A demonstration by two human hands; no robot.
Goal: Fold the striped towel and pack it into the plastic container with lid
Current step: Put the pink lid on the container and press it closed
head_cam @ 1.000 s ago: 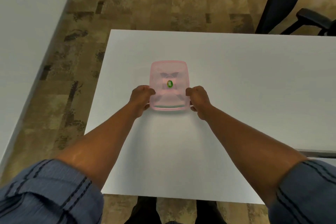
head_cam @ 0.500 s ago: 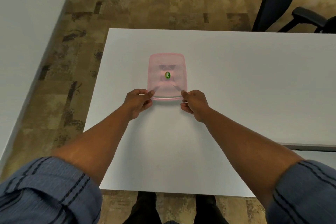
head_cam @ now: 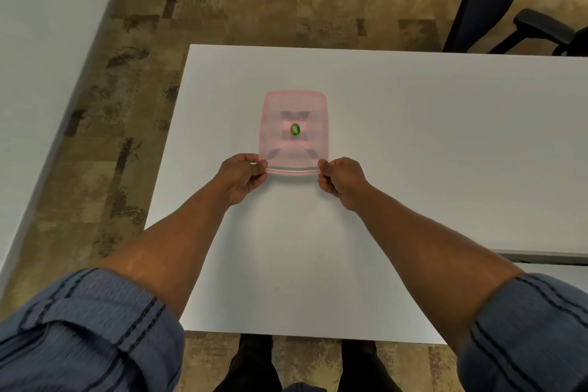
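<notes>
A pink see-through plastic container (head_cam: 294, 111) stands on the white table (head_cam: 429, 143) with its lid on; a green oval sticker sits in the lid's middle. Dim dark shapes show through the lid, and I cannot tell whether they are the striped towel. My left hand (head_cam: 242, 176) pinches the lid's rim at the near left corner. At the near right corner my right hand (head_cam: 341, 180) pinches the rim the same way. Both sets of fingers are curled.
The table's left edge (head_cam: 168, 149) drops to patterned brown floor, with a white wall further left. A dark office chair (head_cam: 509, 3) stands beyond the table's far right corner. A second table surface (head_cam: 553, 264) adjoins at the right.
Both hands slid from the container's sides back to its near corners and now pinch the lid's rim. The container has stayed almost where it was.
</notes>
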